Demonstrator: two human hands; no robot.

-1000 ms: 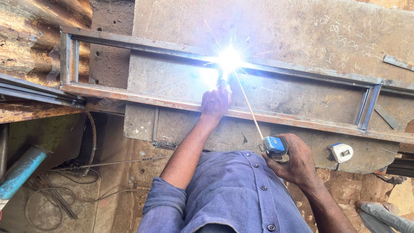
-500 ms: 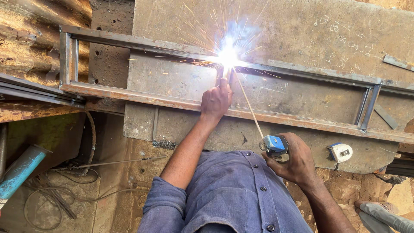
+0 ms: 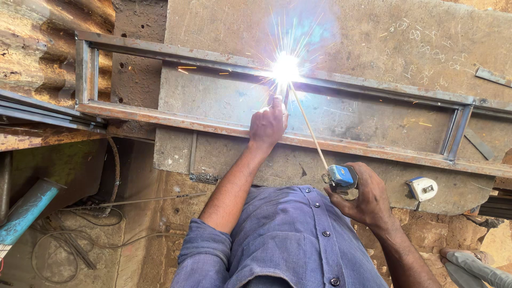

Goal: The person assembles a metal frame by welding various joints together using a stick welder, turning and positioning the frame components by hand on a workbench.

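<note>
Right hand [image 3: 368, 197] grip clenched on electrode holder [image 3: 341, 176], left hand [image 3: 268, 124] steadying rod [image 3: 308, 125]

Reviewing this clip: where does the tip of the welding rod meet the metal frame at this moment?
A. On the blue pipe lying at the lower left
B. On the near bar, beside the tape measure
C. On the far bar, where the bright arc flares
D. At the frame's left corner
C: the welding rod runs up from the holder in the right hand to the glare on the frame far bar.
</note>
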